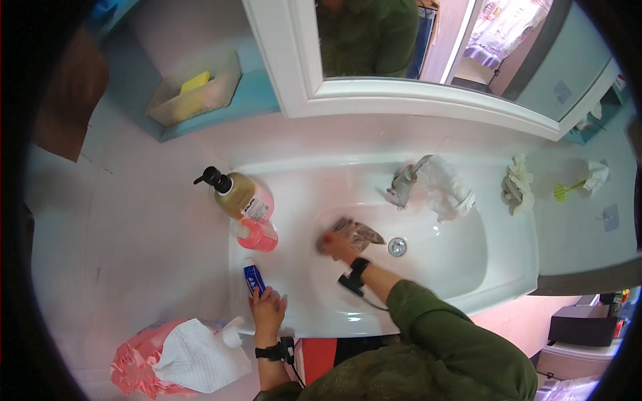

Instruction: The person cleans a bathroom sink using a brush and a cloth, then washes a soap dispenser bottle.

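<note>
**Brown-grey thin crumpled cloth point(366, 235) in my right hand point(340, 246), down in the white glossy washbasin point(461, 264)**

The cloth lies at the left part of the bowl, to the left of the round silver drain point(397, 247); my right hand seems closed on it, with some material showing beyond my fingers. My left hand point(269, 311) is at the left front rim, its fingertips touching the lower end of a small blue tube with white cap point(252, 275); whether these fingers grip the tube or only rest on it, I cannot tell.

I judge that the step in hand is rubbing with the cloth against the bowl; the next move, in my opinion, calls for the cloth kept bunched under the fingers, and for even pressure along the curved wall; the left hand should stay light, so that the tube does not slide against the pink plastic bottle point(259, 236) standing near it.

Some things are difficult to make out: my right fingers are blurred, so their exact hold is uncertain; the underside of the cloth is hidden, and I cannot say if it is wet; the pale crumpled sheet point(447, 190) beside the grey metal faucet point(402, 187) may be plastic or fabric; the white-framed mirror point(428, 97) is cut by the upper edge, and it shows only part of a green garment.
</note>
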### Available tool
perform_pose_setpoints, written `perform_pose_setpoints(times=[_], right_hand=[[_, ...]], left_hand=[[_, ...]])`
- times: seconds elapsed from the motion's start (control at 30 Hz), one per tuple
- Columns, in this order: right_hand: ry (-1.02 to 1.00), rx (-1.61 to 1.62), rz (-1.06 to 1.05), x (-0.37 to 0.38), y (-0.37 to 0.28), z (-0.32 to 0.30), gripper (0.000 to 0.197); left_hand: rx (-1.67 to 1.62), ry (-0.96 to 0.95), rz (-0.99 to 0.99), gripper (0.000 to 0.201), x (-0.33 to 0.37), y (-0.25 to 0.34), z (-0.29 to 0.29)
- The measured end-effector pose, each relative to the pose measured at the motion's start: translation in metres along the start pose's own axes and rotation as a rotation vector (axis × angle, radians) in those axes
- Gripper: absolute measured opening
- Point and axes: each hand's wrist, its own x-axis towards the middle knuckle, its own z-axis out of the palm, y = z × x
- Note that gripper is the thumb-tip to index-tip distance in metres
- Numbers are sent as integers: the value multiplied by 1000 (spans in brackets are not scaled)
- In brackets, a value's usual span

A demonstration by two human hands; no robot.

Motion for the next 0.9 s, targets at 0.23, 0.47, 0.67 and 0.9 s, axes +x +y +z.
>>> perform_pose_setpoints(times=[0.23, 0.47, 0.67, 0.9], right_hand=[[-620, -40, -232, -111, 8, 5, 22], [-98, 659, 168, -159, 28, -153, 22], [108, 813, 43, -185, 82, -235, 17], [201, 785, 160, -232, 92, -268, 18]], left_hand=[[-168, 63, 76, 19, -2, 33, 3], [-416, 27, 267, 23, 41, 147, 31], [-716, -178, 80, 31, 91, 256, 20], [-718, -494, 360, 31, 75, 283, -64]])
